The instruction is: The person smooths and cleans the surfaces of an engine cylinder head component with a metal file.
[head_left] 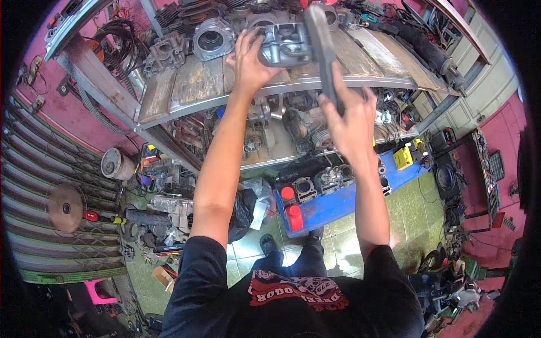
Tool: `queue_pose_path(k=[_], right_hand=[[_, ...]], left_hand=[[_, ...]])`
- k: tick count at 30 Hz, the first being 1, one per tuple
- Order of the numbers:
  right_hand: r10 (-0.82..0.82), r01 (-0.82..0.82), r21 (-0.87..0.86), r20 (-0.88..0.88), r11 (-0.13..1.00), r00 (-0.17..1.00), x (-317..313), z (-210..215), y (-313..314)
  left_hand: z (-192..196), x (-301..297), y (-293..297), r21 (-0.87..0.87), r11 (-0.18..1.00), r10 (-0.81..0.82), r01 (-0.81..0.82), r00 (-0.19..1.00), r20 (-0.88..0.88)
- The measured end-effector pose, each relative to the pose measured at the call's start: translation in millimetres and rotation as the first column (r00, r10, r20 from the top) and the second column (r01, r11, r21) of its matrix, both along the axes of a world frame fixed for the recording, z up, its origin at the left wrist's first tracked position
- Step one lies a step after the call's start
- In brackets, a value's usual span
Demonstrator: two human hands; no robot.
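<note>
the person is standing at a metal rack and is reaching up to its top shelf (225, 96) with both arms.

the left hand (248, 59) is pressing flat against the left side of a grey cast engine part (284, 42), fingers spread over its upper edge; the grip is a steadying hold, not a full wrap. the part is resting on the wooden boards near the front edge of the top shelf, roughly at its middle, just beside a round cylinder casting (211, 38) on its left.

the right hand (352, 121) is clenching the lower end of a long dark grey bar (321, 45), which is rising from the fist and crossing in front of the right side of the engine part. whether the bar is touching the part cannot be told.

judged progress: the part is standing on the shelf and both hands are engaging it, so the handling appears to be under way, not finished. neither hand is releasing.

a lower shelf (265, 158) is carrying more engine pieces, and a blue tray (327, 208) on the floor is holding cylinders and red caps.
</note>
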State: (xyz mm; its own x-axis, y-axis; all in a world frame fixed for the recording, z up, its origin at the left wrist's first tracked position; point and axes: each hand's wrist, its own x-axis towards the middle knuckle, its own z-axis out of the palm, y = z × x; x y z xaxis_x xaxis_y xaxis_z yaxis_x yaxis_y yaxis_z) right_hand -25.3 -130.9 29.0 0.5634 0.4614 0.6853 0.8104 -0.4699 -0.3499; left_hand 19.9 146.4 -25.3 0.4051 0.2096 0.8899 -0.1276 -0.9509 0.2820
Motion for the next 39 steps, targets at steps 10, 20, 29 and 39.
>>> queue_pose_path(k=[10, 20, 29, 39], right_hand=[[0.088, -0.098, 0.090, 0.107, 0.991, 0.990, 43, -77, -4], [0.034, -0.053, 0.156, 0.119, 0.986, 0.992, 37, -114, 26], [-0.005, -0.032, 0.244, 0.147, 0.969, 0.989, 1, -111, 37], [0.019, -0.044, 0.078, 0.304, 0.996, 0.952, -2, -118, 39]], left_hand=[[-3, 1, 8, 0.017, 0.998, 0.068, -0.068, 0.998, -0.010], [-6, 8, 2, 0.023, 0.998, 0.055, -0.056, 0.998, 0.035], [-4, 7, 6, 0.025, 0.994, 0.111, -0.111, 0.994, 0.001], [-10, 11, 10, -0.025, 1.000, 0.018, -0.018, 1.000, 0.017]])
